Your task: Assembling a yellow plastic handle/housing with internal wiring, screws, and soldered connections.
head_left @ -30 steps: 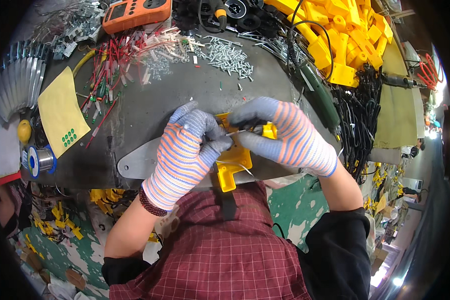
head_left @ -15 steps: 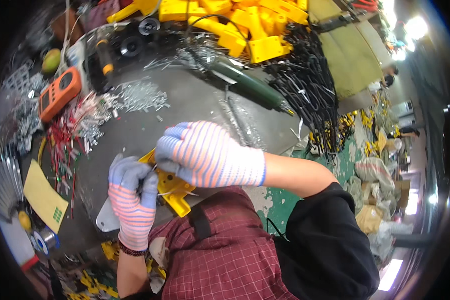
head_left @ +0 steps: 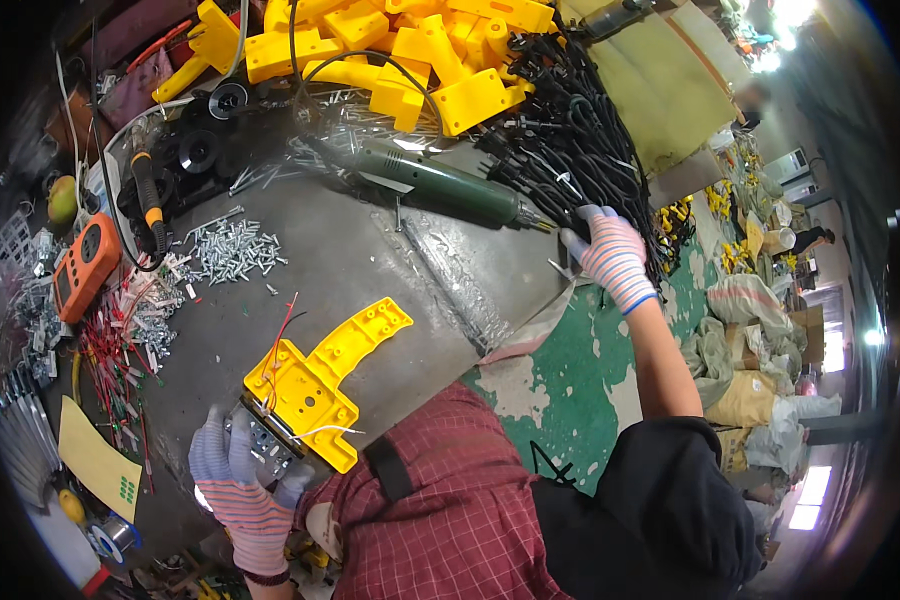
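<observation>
A yellow plastic housing half (head_left: 305,392), with a curved handle part, screw posts and a thin red wire and white wire, lies tilted near my lap at the table's front edge. My left hand (head_left: 242,478), in a striped glove, grips it by the metal and black part (head_left: 270,436) along its lower left side. My right hand (head_left: 615,252), gloved likewise, is stretched out to the right at the edge of a pile of black cables (head_left: 580,130). Its thumb and fingers look apart, with the fingertips against the cables. Beside them is the tip of a green electric screwdriver (head_left: 440,188).
Yellow housings (head_left: 420,60) are heaped at the back. Loose screws (head_left: 235,250), red and white wires (head_left: 120,335) and an orange meter (head_left: 88,265) lie at left. A soldering iron (head_left: 148,195), a yellow card (head_left: 95,455) and a solder spool (head_left: 115,537) are also there.
My right hand has left the housing and moved right to the black cables. The housing is now uncovered, its inside showing, while my left hand keeps hold slightly lower. The view has shifted.
</observation>
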Action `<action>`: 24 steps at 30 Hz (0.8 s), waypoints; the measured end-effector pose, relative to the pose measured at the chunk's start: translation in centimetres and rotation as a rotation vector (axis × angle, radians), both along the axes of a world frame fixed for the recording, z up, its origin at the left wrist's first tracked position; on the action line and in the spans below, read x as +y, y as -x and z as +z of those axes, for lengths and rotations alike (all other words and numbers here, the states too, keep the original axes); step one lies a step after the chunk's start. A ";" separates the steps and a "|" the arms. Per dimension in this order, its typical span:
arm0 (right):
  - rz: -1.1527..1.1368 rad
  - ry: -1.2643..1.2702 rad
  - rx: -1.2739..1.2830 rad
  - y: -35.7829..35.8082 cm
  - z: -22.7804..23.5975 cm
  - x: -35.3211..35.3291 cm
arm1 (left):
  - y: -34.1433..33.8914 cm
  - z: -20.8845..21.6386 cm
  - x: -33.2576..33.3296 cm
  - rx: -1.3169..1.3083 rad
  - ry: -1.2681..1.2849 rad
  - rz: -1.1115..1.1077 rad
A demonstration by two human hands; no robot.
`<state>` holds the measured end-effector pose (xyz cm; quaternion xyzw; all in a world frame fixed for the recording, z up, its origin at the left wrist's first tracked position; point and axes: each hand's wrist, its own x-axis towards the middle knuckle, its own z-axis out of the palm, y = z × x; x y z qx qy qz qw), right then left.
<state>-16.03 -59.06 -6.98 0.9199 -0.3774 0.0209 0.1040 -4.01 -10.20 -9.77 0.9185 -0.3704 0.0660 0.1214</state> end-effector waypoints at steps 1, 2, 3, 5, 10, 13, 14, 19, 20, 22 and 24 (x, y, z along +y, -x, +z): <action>-0.001 0.020 -0.053 0.2 -1.1 -0.4 | 0.0 -0.2 -0.2 0.002 -0.015 0.027; 0.000 0.016 -0.055 0.1 -0.9 -0.3 | 0.0 -0.3 -0.1 0.000 -0.019 0.028; -0.003 -0.098 -0.068 -0.2 -0.2 -0.4 | -0.1 -0.3 0.1 0.005 -0.027 0.038; 0.074 -0.255 -0.082 -0.3 0.0 -1.6 | -0.6 -0.2 1.0 0.004 -0.036 0.057; -0.013 -0.984 -0.742 1.2 5.0 -0.8 | -0.8 1.2 2.3 0.021 0.325 0.057; 0.200 -1.363 -1.185 -1.9 10.3 5.5 | 4.6 6.8 -1.8 1.338 1.101 -0.355; 0.269 -1.655 -1.363 -3.2 11.6 7.8 | 2.1 7.4 -5.3 0.952 0.613 -1.042; 0.567 -2.355 -1.487 -5.7 14.9 18.5 | 7.5 6.9 -12.4 1.438 0.934 -0.678; 0.495 -2.534 -1.396 -5.6 14.8 18.6 | 7.7 6.8 -12.5 1.532 1.077 -0.509; 0.226 -2.199 -1.384 -5.9 11.8 19.3 | 7.5 6.7 -9.7 1.638 1.756 -0.095; 0.103 -1.924 -1.121 -6.7 9.3 19.5 | 6.7 7.0 -8.2 1.114 1.774 0.152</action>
